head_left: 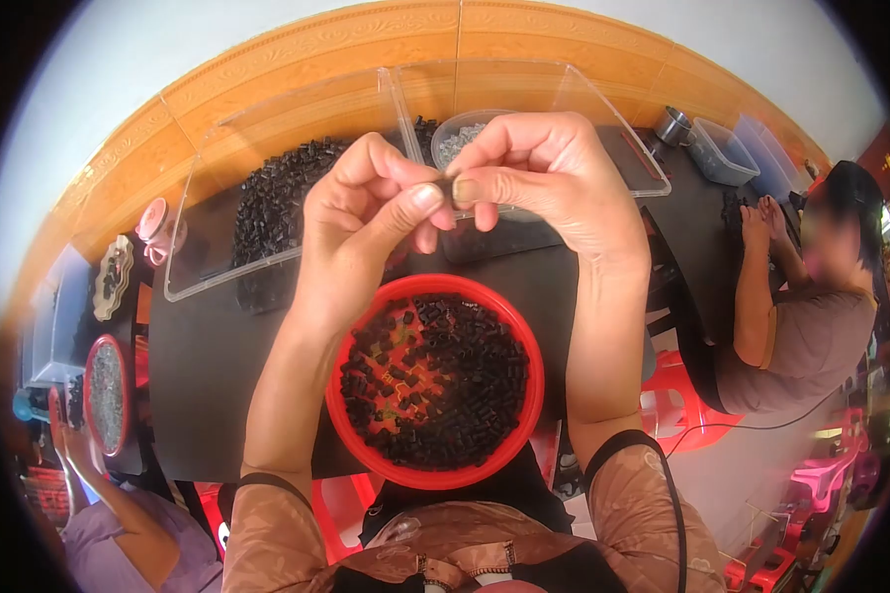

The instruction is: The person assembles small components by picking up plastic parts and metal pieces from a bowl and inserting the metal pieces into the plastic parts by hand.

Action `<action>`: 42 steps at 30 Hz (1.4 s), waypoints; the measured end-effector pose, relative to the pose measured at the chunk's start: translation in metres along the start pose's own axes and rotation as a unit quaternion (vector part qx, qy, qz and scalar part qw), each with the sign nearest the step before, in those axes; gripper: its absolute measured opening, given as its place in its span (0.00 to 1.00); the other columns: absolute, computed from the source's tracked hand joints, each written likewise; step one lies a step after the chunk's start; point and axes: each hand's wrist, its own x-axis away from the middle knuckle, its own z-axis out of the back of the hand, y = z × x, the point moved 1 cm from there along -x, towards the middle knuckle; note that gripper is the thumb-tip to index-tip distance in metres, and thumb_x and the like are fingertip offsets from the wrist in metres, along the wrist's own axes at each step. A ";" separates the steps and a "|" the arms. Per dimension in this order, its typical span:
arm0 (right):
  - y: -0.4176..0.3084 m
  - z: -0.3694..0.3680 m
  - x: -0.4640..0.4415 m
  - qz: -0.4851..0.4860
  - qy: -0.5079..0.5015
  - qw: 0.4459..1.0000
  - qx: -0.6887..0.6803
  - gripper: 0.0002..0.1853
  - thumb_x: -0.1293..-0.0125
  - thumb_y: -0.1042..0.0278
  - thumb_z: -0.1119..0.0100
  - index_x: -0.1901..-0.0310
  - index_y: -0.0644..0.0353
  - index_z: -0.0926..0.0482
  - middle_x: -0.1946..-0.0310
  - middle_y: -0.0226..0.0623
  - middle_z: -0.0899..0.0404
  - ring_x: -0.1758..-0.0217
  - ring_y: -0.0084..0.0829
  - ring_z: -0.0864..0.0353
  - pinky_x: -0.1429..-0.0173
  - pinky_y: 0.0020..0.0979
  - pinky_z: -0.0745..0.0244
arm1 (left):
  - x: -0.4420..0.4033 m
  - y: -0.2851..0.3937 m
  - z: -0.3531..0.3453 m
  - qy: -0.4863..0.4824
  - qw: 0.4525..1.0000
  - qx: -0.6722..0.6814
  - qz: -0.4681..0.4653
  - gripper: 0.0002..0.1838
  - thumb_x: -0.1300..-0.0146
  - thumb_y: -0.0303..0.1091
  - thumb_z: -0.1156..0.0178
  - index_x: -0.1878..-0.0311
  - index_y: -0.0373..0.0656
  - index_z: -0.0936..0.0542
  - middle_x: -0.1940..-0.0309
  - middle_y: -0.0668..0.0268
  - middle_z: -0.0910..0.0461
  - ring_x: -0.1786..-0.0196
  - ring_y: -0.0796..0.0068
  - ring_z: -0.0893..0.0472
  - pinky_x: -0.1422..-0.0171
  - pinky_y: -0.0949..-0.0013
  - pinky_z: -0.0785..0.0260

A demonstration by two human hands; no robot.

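Observation:
My left hand (361, 203) and my right hand (559, 183) meet above the far side of the table, thumbs and fingers pinched together. Between the fingertips is a small dark piece (446, 190), mostly covered by them, so its exact kind cannot be made out. Below, close to my body, sits a round red basin (435, 481) holding many small black plastic pieces (475, 395). Behind my hands stand two clear plastic trays. The left tray (193, 289) holds a heap of black pieces (277, 198); the right tray (653, 190) contains a bowl of clear pieces (455, 143).
A person (811, 306) sits on the right, hands over black pieces; a metal cup (672, 126) and clear tub (722, 153) stand nearby. At the left, another person's arm (119, 504) is near a red-rimmed basin (89, 395). A pink cup (158, 227) stands beside the left tray.

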 end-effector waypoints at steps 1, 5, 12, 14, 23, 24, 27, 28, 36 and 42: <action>0.002 0.000 -0.001 -0.004 -0.001 1.000 0.002 0.06 0.40 0.73 0.32 0.64 0.67 0.16 0.73 0.36 0.16 0.74 0.21 0.20 0.69 0.20 0.27 | 0.000 -0.002 -0.002 -0.011 0.999 0.030 0.005 0.04 0.33 0.26 0.40 0.63 0.41 0.26 0.71 0.64 0.18 0.72 0.82 0.24 0.69 0.81 0.34; 0.009 0.002 -0.004 -0.013 -0.019 1.000 -0.006 0.06 0.41 0.73 0.32 0.65 0.67 0.16 0.73 0.36 0.16 0.75 0.21 0.20 0.69 0.21 0.28 | 0.001 -0.004 0.001 0.016 0.999 0.039 -0.001 0.04 0.33 0.26 0.39 0.63 0.41 0.26 0.71 0.63 0.18 0.72 0.83 0.24 0.70 0.79 0.33; 0.009 -0.004 -0.005 -0.014 0.000 1.000 0.027 0.07 0.40 0.71 0.32 0.65 0.67 0.16 0.73 0.35 0.15 0.75 0.20 0.21 0.69 0.20 0.28 | 0.001 -0.005 0.003 0.013 0.999 -0.032 -0.015 0.04 0.32 0.26 0.41 0.63 0.41 0.26 0.69 0.64 0.19 0.70 0.83 0.23 0.69 0.79 0.32; 0.012 -0.006 -0.005 0.002 0.019 0.999 0.041 0.07 0.40 0.71 0.32 0.65 0.68 0.16 0.73 0.35 0.16 0.75 0.19 0.21 0.70 0.20 0.28 | 0.000 -0.002 0.004 0.025 0.997 -0.071 -0.005 0.03 0.31 0.27 0.42 0.62 0.41 0.26 0.69 0.64 0.19 0.69 0.82 0.23 0.68 0.78 0.31; -0.008 -0.012 0.003 0.151 0.163 0.971 0.087 0.07 0.38 0.73 0.34 0.62 0.67 0.16 0.71 0.33 0.16 0.76 0.16 0.23 0.72 0.18 0.29 | -0.004 0.006 0.006 0.118 0.992 -0.016 -0.050 0.05 0.29 0.32 0.43 0.58 0.42 0.25 0.69 0.64 0.19 0.68 0.80 0.24 0.63 0.77 0.34; -0.014 -0.014 0.005 0.224 0.239 0.944 0.043 0.08 0.37 0.72 0.36 0.60 0.68 0.18 0.74 0.34 0.19 0.77 0.18 0.27 0.71 0.19 0.33 | -0.005 0.007 0.010 0.149 0.986 -0.016 -0.074 0.05 0.29 0.32 0.43 0.58 0.42 0.25 0.69 0.63 0.19 0.68 0.80 0.24 0.63 0.77 0.34; -0.018 -0.001 0.011 0.411 0.330 0.848 0.058 0.10 0.36 0.72 0.36 0.57 0.70 0.18 0.73 0.34 0.19 0.78 0.16 0.29 0.73 0.19 0.36 | -0.008 0.015 0.028 0.216 0.968 0.031 -0.121 0.06 0.28 0.33 0.44 0.56 0.42 0.25 0.69 0.64 0.20 0.69 0.82 0.26 0.64 0.78 0.35; -0.011 -0.005 0.004 0.382 0.337 0.854 0.103 0.11 0.36 0.72 0.36 0.55 0.69 0.18 0.73 0.32 0.19 0.77 0.15 0.28 0.72 0.19 0.35 | -0.008 0.015 0.031 0.230 0.963 0.010 -0.139 0.06 0.27 0.34 0.45 0.56 0.42 0.25 0.68 0.65 0.20 0.70 0.83 0.27 0.64 0.78 0.36; 0.017 -0.037 -0.017 0.148 0.164 0.975 0.007 0.28 0.33 0.55 0.36 0.40 0.69 0.26 0.53 0.45 0.19 0.53 0.26 0.19 0.51 0.25 0.25 | 0.003 0.014 -0.006 0.100 0.993 -0.037 -0.046 0.18 0.25 0.44 0.51 0.57 0.37 0.24 0.66 0.62 0.20 0.67 0.79 0.26 0.60 0.76 0.33; 0.003 -0.051 -0.007 0.057 -0.132 0.989 -0.041 0.25 0.32 0.56 0.42 0.48 0.75 0.25 0.56 0.53 0.19 0.55 0.35 0.17 0.49 0.32 0.23 | 0.019 0.016 -0.009 -0.298 0.946 0.070 0.101 0.31 0.35 0.62 0.46 0.61 0.36 0.18 0.70 0.64 0.18 0.64 0.77 0.19 0.60 0.74 0.27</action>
